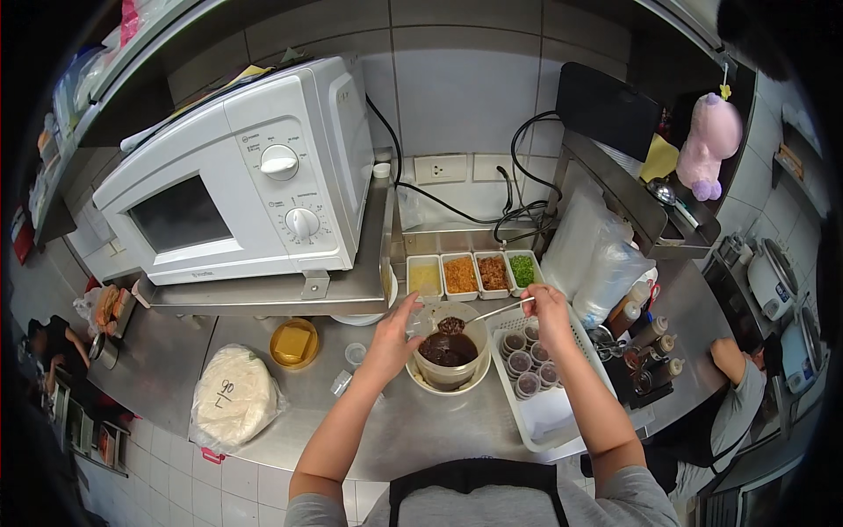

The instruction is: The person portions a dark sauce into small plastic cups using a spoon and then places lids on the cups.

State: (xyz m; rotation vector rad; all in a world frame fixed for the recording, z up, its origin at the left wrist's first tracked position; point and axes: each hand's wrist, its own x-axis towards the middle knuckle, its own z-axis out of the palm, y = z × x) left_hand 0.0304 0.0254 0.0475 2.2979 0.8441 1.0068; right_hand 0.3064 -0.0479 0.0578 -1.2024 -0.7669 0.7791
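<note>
A metal spoon (497, 311) is gripped by its handle in my right hand (552, 319). Its bowl carries a lump of dark chunky sauce (451, 325) over the mouth of a clear plastic tub (448, 377). Dark brown liquid (454, 349) fills part of that tub, which stands inside a wider pale bowl (482, 377). My left hand (395, 332) holds a small clear plastic cup (421, 323) at the tub's left rim, close to the spoon. Right of the tub, a white perforated basket (527, 428) holds several small lidded cups (519, 361) with dark contents.
Four white containers line the back, one with chopped green herbs (523, 270). A white microwave (296, 178) overhangs the left side. Loose clear cups (355, 354), a yellow dish (294, 342) and a bagged white bundle (235, 395) sit left. Sauce bottles (658, 349) and another person's arm (731, 365) are right.
</note>
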